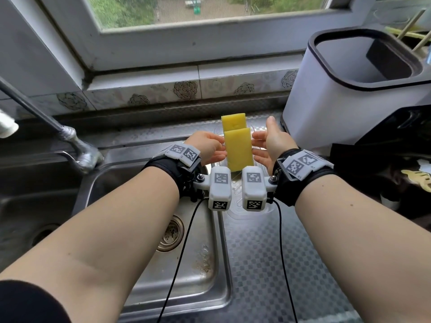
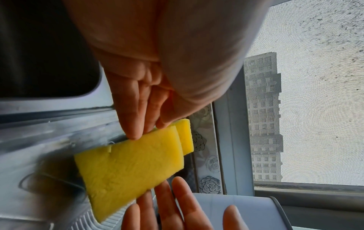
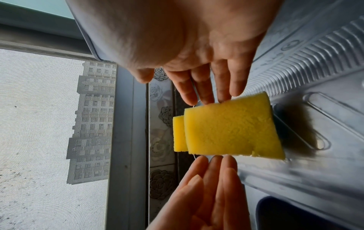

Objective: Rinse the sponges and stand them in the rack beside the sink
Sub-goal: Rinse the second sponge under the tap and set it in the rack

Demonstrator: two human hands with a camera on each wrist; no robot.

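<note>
Fingers (image 3: 222,87) straight, flanking near sponge (image 1: 238,149) | both flat yellow foam slabs upright | ribbed steel drainboard (image 3: 315,51)

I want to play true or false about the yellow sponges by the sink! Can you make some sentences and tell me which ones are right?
1. Two yellow sponges stand upright, the near sponge in front of the far sponge. True.
2. The sponges are lying in the sink. False: they stand beside it, on the metal drainboard.
3. The left hand and right hand are on either side of the near sponge, fingers straight. True.
4. The white bin is left of the sponges. False: it is on the right.
</note>
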